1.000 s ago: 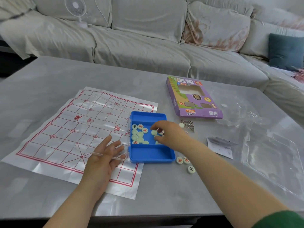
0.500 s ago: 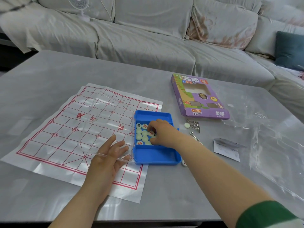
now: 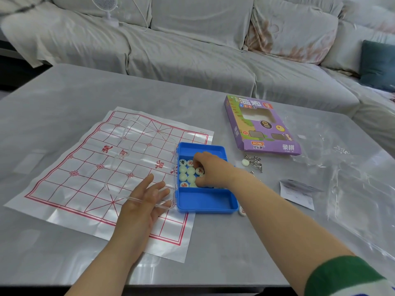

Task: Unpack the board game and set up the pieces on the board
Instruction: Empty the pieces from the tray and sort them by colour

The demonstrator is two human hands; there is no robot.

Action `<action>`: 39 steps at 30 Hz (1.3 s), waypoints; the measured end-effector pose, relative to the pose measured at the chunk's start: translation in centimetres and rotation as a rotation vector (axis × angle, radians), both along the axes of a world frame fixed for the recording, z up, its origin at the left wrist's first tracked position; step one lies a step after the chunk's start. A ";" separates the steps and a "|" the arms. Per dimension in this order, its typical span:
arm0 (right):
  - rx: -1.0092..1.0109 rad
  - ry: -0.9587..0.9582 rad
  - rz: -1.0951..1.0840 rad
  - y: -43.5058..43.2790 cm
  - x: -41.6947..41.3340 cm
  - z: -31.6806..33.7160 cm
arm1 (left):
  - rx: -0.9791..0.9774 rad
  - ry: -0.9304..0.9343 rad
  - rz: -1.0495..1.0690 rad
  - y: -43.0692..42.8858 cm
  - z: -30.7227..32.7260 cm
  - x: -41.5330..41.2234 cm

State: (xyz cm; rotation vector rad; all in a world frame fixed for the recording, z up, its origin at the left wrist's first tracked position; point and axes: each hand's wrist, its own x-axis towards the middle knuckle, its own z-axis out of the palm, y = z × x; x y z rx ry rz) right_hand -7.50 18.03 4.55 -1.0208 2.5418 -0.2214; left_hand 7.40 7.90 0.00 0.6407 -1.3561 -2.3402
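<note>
A white plastic board sheet (image 3: 85, 167) with a red grid lies flat on the grey table. At its right edge stands an open blue case (image 3: 205, 201), and its clear lid (image 3: 132, 146) is folded out over the sheet. Several round pale game pieces (image 3: 188, 174) with red or black characters lie in the case's far half. My right hand (image 3: 211, 169) reaches into the case, fingers curled down onto the pieces. My left hand (image 3: 143, 201) rests flat on the clear lid, fingers spread.
A purple game box (image 3: 260, 124) lies beyond the case. A loose piece (image 3: 245, 162) and metal rings (image 3: 255, 163) lie right of the case, and another piece (image 3: 242, 210) is at its near right corner. A paper slip (image 3: 297, 193) and clear wrap (image 3: 352, 189) lie at the right. A sofa stands behind.
My right hand has moved left across the case, from its right side onto the cluster of pieces. My left hand has stayed on the lid.
</note>
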 end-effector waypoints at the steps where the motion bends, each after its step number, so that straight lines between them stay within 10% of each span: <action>1: -0.041 -0.022 -0.017 0.2 0.0 0.1 | -0.006 -0.003 -0.004 0.0 0.1 0.0; 16: 0.175 0.011 0.063 -0.3 -0.6 -0.2 | -0.028 -0.032 -0.009 0.1 0.3 -0.1; 30: -0.501 -0.050 -0.351 4.8 -2.1 2.0 | -0.006 -0.044 0.010 0.2 0.3 0.2; 39: -0.299 -0.163 -0.470 6.3 -2.5 -0.4 | -0.058 -0.081 0.090 0.4 0.4 0.9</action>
